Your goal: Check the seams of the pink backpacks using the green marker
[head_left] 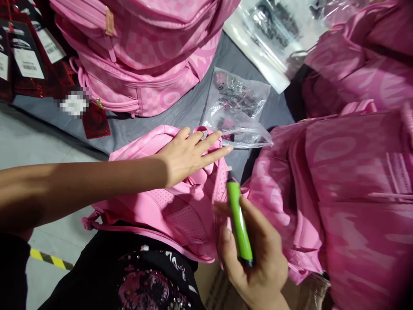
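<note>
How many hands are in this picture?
2. The left hand, fingers spread, is over a pink bag; the right hand is lower right, holding a green pen. I see no others.

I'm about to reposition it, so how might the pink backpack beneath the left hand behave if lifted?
The pink backpack would probably flop, as its sides look creased and slack. Its dotted panel shows a gentle curve, so may be somewhat stiffer. It could slip off, since part overhangs the grey-covered table.

No words are reading clearly tbh: black rectangular hang tags (27, 62) are showing barcodes, clear plastic bag (238, 97) is carrying blurry print.
</note>
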Motion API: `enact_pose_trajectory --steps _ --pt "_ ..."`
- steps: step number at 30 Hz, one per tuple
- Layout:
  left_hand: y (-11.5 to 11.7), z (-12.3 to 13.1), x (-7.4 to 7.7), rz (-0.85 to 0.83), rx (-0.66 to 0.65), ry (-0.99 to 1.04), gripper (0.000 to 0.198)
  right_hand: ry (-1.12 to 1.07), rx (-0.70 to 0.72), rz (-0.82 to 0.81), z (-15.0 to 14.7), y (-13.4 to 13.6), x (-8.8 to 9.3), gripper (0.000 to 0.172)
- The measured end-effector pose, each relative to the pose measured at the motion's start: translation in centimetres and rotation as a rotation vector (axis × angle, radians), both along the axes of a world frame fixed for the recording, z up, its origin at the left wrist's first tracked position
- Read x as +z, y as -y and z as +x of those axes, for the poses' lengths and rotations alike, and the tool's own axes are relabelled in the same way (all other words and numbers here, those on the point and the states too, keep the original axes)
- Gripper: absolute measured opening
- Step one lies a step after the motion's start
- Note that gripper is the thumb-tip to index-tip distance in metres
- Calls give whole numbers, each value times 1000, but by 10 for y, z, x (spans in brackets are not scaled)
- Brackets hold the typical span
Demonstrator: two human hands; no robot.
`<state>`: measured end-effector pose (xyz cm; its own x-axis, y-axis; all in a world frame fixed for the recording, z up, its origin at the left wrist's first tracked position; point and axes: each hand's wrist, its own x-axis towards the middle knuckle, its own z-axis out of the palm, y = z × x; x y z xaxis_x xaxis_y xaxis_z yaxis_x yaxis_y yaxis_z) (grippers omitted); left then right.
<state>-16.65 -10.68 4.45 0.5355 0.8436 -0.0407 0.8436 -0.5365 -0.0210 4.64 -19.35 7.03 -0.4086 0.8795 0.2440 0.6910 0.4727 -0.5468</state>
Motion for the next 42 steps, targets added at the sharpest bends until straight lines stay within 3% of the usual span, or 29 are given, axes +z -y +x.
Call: enact_pose_trajectory --steps 3,5,10,14,25,33,42 --pt "0 0 2 -11 17 -12 82 14 81 -204 -2 -10 16 36" --pt "0 1 3 -16 33 -18 80 33 123 -321 -11 -30 22 26" --pt "1 0 5 -33 40 9 77 93 263 -512 -33 -74 23 26" --pt "2 0 6 -52 59 30 77 185 337 -579 -34 -83 22 27" --pt "4 1 5 -43 79 57 82 236 469 -458 -26 -72 12 34" --pt "10 0 -2 77 114 110 68 398 437 -414 -34 -68 15 41" --pt "10 -1 2 -9 128 135 69 435 448 -370 -37 -64 20 46"
